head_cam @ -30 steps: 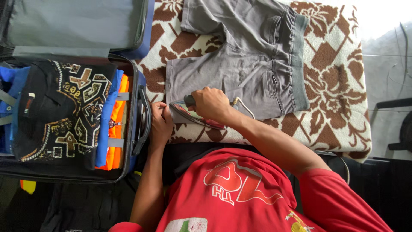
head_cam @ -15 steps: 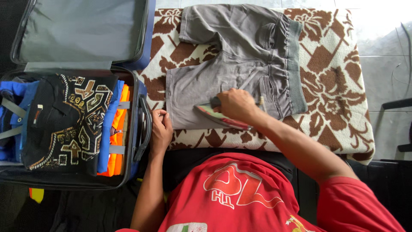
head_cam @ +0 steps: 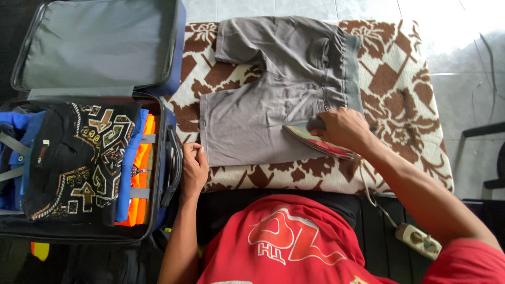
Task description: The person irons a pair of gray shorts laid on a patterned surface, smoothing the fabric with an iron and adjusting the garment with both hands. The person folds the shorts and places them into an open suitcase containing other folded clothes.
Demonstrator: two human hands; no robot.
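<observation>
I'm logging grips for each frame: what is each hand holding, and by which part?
The right hand grips the iron by its top handle. The left hand holds nothing, resting by the grey shorts.

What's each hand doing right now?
Left hand: holds nothing, fingers resting on the blanket at the hem of the shorts.
Right hand: closed on the iron.

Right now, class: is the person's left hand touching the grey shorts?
Touching. The head view shows the left hand pressed on the patterned blanket, its fingertips meeting the hem corner of the grey shorts, no gap visible.
</observation>
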